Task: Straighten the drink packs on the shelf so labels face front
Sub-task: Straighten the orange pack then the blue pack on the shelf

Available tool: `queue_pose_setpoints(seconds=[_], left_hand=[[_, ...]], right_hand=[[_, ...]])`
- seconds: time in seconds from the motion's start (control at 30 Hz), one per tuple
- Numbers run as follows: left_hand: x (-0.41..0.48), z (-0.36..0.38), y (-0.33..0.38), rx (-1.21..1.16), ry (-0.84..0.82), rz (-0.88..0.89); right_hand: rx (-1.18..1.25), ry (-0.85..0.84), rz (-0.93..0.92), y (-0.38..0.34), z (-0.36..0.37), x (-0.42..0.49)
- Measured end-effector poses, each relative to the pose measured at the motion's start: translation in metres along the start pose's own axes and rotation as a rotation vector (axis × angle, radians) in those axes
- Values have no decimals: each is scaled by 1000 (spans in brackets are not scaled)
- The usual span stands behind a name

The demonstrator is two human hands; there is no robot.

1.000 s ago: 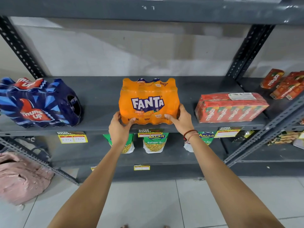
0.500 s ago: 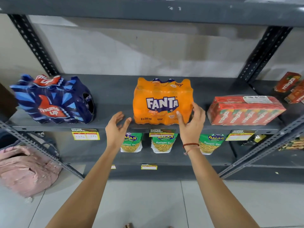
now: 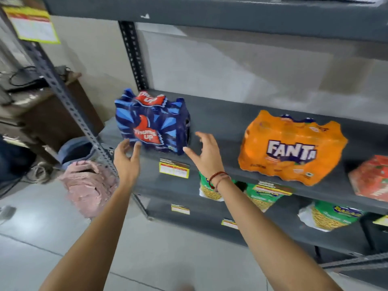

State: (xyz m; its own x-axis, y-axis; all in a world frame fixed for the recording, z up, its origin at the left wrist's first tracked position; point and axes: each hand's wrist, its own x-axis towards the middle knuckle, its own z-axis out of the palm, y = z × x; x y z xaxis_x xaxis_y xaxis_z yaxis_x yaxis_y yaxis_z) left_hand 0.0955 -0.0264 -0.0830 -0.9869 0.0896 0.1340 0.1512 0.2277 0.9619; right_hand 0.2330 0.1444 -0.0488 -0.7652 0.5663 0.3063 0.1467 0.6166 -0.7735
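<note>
Reaching toward the grey shelf [image 3: 226, 120], the left hand [image 3: 127, 162] was spread open, its fingertips [image 3: 137, 144] just at the lower left corner of the blue Thums Up pack [image 3: 153, 124]; whether they touched the wrap could not be told through the blur. The pack stood at the shelf's left end, turned slightly. The right hand [image 3: 206, 154], open with fingers curled, hung just beside the pack's right corner, holding nothing. Further right the orange Fanta pack [image 3: 291, 148] sat with its label facing front.
</note>
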Motion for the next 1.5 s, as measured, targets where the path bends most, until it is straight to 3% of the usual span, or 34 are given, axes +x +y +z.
queue_pose_setpoints(seconds=[0.1,0.33,0.9,1.5], left_hand=[[33,-14,1,22,-34,-58],[66,-20,-5,-25,-263,-61],[18,18,8,-188,-322,-90],[8,21,20,-120,-369,-87]], right_hand=[[-2,-103,74,-7,30,20],[65,-81,134,-5,49,34],[20,-75,167,18,-7,7],[13,-105,201,13,-14,2]])
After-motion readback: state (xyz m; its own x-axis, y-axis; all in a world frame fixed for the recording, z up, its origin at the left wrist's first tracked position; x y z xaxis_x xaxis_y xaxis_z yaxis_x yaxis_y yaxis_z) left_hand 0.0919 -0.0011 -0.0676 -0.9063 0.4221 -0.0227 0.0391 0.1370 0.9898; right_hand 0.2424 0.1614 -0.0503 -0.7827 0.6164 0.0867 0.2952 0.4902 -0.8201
